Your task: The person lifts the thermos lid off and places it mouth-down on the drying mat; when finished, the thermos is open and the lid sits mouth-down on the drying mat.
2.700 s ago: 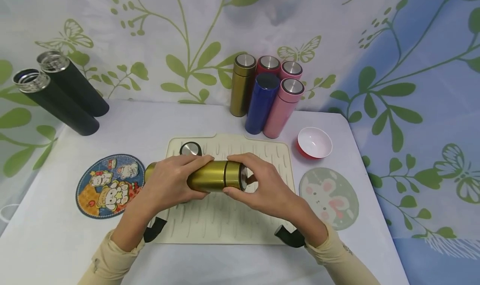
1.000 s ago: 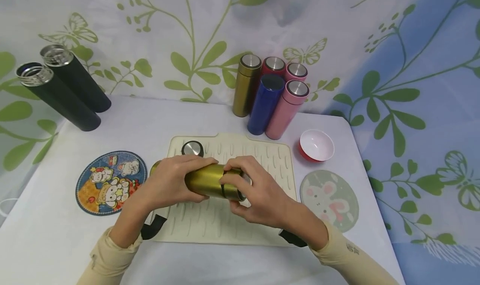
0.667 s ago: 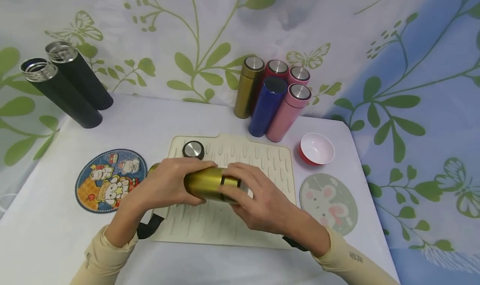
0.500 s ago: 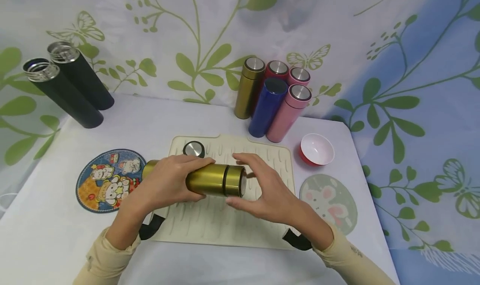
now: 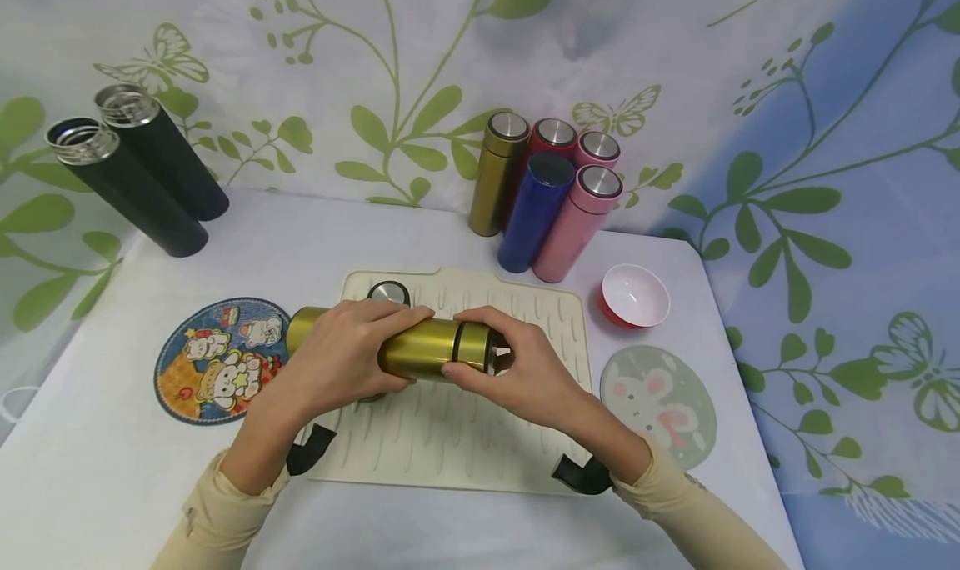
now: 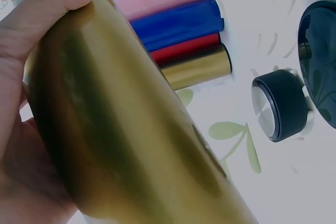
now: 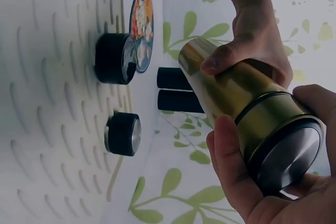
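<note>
A gold thermos bottle [image 5: 420, 349] lies sideways in the air over the cream ridged mat [image 5: 465, 453]. My left hand [image 5: 337, 357] grips its body, thumb and fingers wrapped round it. At the other end, my right hand [image 5: 536, 378] holds the gold lid [image 5: 474, 347] between thumb and fingers. The lid sits on the bottle, and its brushed steel top [image 7: 291, 153] faces my right palm. On the mat behind the bottle are two loose black lids, one with a steel top [image 7: 123, 134] and another lid [image 7: 113, 59] beside it, mostly hidden in the head view.
Upright gold, red, blue and pink thermoses [image 5: 536, 212] stand together at the back. Two uncapped black bottles [image 5: 127, 170] are at the back left. A red-and-white bowl [image 5: 633, 297] is on the right, with a rabbit coaster [image 5: 660, 403] below; a cartoon coaster [image 5: 217, 362] lies left.
My right fingers wrapped over the lid, opened away from it half a second ago, and now hold it again. The left hand has kept its grip on the bottle.
</note>
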A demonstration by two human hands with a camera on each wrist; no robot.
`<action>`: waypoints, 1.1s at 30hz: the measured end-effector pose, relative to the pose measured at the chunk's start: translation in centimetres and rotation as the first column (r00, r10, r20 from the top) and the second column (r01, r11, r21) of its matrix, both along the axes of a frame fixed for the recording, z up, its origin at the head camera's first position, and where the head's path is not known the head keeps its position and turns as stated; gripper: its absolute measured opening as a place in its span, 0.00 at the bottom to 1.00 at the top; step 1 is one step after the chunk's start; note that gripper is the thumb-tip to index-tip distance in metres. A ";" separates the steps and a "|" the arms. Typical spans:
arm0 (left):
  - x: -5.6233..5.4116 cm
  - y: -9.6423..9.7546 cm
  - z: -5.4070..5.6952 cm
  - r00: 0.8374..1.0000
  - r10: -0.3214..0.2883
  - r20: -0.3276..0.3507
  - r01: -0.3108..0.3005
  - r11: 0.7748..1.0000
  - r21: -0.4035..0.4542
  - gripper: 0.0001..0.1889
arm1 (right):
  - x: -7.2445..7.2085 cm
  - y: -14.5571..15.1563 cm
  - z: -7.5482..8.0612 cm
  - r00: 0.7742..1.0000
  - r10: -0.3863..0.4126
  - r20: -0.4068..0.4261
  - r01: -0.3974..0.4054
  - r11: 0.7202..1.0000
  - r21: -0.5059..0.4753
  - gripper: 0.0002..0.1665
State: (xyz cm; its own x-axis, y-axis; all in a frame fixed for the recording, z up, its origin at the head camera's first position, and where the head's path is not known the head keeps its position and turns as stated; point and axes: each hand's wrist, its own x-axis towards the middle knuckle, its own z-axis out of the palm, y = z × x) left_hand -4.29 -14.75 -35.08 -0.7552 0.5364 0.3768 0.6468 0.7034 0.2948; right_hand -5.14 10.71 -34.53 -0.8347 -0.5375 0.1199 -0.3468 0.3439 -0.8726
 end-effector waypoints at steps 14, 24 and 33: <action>0.2 -0.3 -0.3 0.995 -0.022 0.099 0.021 1.000 0.014 0.41 | -0.2 0.7 -1.2 0.824 0.236 -0.514 -0.181 0.971 0.156 0.43; 0.8 -1.6 -0.4 0.975 -0.018 0.221 0.008 0.999 0.046 0.40 | 0.3 -0.4 -1.3 0.607 0.299 -0.736 -0.160 0.953 0.256 0.43; 0.1 -1.8 0.0 0.955 -0.051 0.291 0.030 0.997 0.075 0.41 | 0.3 -0.4 -0.6 0.464 0.320 -0.826 -0.097 0.945 0.312 0.40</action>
State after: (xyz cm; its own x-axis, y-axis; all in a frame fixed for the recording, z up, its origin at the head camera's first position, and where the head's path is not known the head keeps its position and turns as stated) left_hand -4.18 -16.52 -35.05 -0.8162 0.5490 0.1797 0.5521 0.6496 0.5227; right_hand -4.89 10.26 -35.17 -0.2298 -0.7829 0.5781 -0.9626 0.2706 -0.0161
